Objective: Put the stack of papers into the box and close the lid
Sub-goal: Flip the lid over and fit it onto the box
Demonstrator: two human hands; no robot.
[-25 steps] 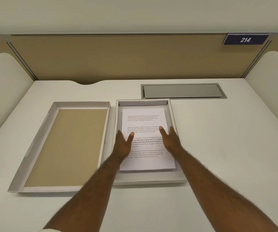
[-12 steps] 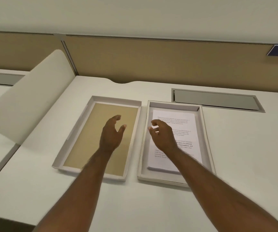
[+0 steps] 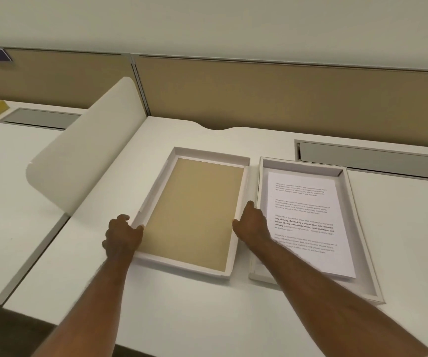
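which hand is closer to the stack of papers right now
The right hand: it grips the lid's right wall, beside the stack of papers in the box. The left hand holds the lid's left wall, on the far side from the stack.

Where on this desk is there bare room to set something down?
Bare desk lies right of the box, and along the near edge before the lid. Crowded: the narrow gap between lid and box, where the right hand grips; the left hand grips the lid's other side.
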